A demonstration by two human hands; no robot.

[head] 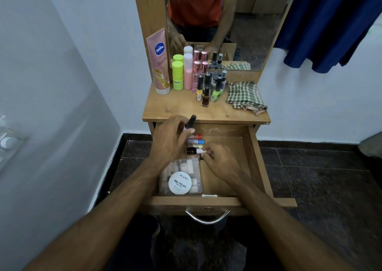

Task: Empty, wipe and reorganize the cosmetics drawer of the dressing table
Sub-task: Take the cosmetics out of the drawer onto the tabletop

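White wall at left, dark stone floor point(322, 173) below, blue cloth point(330, 22) hanging at right. Wooden surface point(177, 109) w/ mirror point(237, 22) behind: pink Vaseline tube point(159, 62) leaning at far left, then lime bottles, pink bottles, cluster of nail polishes point(210, 86), folded green-checked cloth point(245, 95) at right. Drawer point(254, 157) pulled open below, bare scratched wood on right half, curved metal handle point(207, 217) in front. Clear plastic box w/ round white nail polish remover tub point(179, 183) at front left; small tubes lying in a row behind. Left hand point(169, 140) grip around dark-capped bottle point(190, 122) above drawer's back left. Right hand point(219, 161) pinching white tube point(200, 151) mid-drawer.
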